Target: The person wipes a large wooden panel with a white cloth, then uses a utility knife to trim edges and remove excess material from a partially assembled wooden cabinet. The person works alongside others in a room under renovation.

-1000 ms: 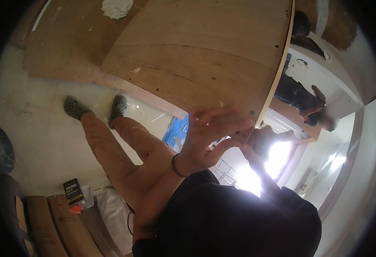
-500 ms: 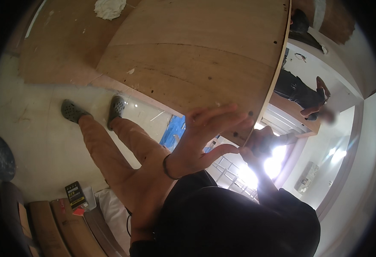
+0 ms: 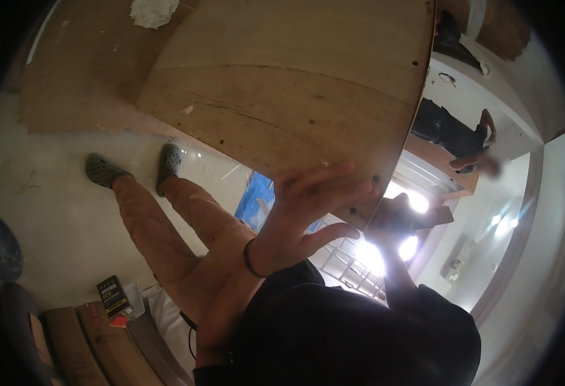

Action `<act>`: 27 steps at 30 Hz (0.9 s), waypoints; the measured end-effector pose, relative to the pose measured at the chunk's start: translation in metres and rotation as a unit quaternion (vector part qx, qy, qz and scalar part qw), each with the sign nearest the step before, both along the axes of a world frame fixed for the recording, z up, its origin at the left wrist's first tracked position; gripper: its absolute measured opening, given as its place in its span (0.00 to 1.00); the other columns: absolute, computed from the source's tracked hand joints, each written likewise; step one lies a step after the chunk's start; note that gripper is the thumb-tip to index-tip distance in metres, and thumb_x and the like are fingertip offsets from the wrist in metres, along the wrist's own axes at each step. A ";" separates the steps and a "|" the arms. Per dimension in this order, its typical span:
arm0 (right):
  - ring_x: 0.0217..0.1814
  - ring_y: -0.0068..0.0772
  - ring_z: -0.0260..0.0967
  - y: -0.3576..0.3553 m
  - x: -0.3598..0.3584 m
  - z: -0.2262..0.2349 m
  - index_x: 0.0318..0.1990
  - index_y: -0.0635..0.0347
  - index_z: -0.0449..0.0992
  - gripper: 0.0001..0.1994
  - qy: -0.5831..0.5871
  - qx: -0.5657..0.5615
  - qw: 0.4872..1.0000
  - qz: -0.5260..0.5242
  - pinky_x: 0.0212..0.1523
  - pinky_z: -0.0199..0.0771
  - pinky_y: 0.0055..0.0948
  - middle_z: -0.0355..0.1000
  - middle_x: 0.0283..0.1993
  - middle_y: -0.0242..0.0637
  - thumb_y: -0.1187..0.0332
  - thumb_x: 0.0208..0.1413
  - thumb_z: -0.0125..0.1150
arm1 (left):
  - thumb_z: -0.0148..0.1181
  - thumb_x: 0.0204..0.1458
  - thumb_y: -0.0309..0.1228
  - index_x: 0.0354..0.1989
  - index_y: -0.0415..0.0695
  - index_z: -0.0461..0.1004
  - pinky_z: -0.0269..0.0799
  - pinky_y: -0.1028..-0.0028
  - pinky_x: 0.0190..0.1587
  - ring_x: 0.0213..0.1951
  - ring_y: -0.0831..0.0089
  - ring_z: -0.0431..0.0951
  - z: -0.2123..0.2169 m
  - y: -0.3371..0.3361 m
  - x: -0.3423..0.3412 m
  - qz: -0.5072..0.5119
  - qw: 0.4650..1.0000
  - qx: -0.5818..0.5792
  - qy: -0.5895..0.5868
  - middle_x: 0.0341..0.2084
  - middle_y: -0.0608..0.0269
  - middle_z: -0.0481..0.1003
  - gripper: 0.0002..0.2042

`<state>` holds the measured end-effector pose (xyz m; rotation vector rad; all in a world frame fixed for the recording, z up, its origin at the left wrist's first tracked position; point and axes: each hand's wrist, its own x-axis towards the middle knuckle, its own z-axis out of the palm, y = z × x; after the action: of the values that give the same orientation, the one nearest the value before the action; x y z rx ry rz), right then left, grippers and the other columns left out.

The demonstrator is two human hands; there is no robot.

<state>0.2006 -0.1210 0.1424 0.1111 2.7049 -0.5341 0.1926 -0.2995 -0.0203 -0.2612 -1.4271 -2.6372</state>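
Observation:
A large plywood panel (image 3: 282,96) with a few dark holes fills the upper middle. My left hand (image 3: 318,215), with a dark band at the wrist, lies against the panel's lower corner with its fingers stretched out and thumb apart. Just past the panel's right edge, my right hand (image 3: 392,222) is closed round a flat brown block (image 3: 438,217), whose end sticks out to the right. Strong backlight darkens that hand, so the block's kind and whether it touches the panel's edge cannot be made out.
Another person (image 3: 456,132) in dark clothes is beyond the panel at right. A metal ladder (image 3: 342,260) and blue sheeting (image 3: 257,201) lie past my arms. Cardboard boxes (image 3: 80,341) with a small black box (image 3: 113,296) sit lower left. A crumpled white lump (image 3: 154,11) lies upper left.
My right hand has shifted slightly along the panel's edge, and the brown block now shows more plainly. My left hand stays spread on the panel. The whole view has tilted a little.

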 end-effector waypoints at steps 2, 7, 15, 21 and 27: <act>0.28 0.22 0.58 0.003 -0.003 -0.002 0.33 0.56 0.66 0.18 0.000 0.020 1.000 0.013 0.29 0.59 0.23 0.62 0.28 0.26 0.66 0.42 0.73 | 0.71 0.42 0.38 0.52 0.42 0.73 0.52 0.69 0.57 0.60 0.69 0.69 0.001 -0.001 0.000 0.002 1.000 0.002 -0.014 0.47 0.68 0.80 0.27; 0.27 0.24 0.57 0.021 -0.006 -0.010 0.33 0.57 0.66 0.15 0.047 0.236 0.958 0.155 0.27 0.58 0.23 0.62 0.28 0.27 0.67 0.46 0.70 | 0.71 0.42 0.39 0.49 0.42 0.75 0.53 0.70 0.57 0.59 0.69 0.69 0.003 -0.002 0.001 -0.001 1.000 -0.013 -0.023 0.45 0.68 0.81 0.25; 0.29 0.31 0.57 0.010 -0.019 0.001 0.30 0.59 0.67 0.06 0.213 0.542 0.734 0.349 0.28 0.57 0.28 0.62 0.28 0.33 0.73 0.51 0.59 | 0.70 0.44 0.39 0.52 0.42 0.73 0.53 0.71 0.57 0.59 0.69 0.69 -0.001 -0.002 -0.002 0.002 1.000 -0.020 -0.006 0.45 0.70 0.81 0.26; 0.36 0.26 0.59 0.056 -0.006 -0.007 0.29 0.56 0.66 0.08 0.025 0.353 0.910 0.215 0.41 0.58 0.30 0.61 0.28 0.29 0.64 0.51 0.56 | 0.69 0.45 0.38 0.48 0.44 0.77 0.54 0.70 0.57 0.58 0.68 0.70 0.003 0.000 -0.002 0.027 1.000 -0.010 -0.013 0.47 0.69 0.80 0.21; 0.37 0.21 0.59 0.060 -0.014 -0.015 0.29 0.52 0.65 0.09 0.026 0.492 0.778 0.390 0.49 0.61 0.27 0.58 0.28 0.25 0.60 0.58 0.50 | 0.67 0.46 0.34 0.45 0.48 0.80 0.55 0.68 0.57 0.57 0.65 0.70 0.008 -0.002 -0.002 0.037 0.999 -0.018 -0.017 0.47 0.68 0.79 0.16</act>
<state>0.1864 -0.0613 0.1274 -0.7255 2.4401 1.1269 0.1906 -0.3012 -0.0120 -0.1659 -1.4656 -2.5720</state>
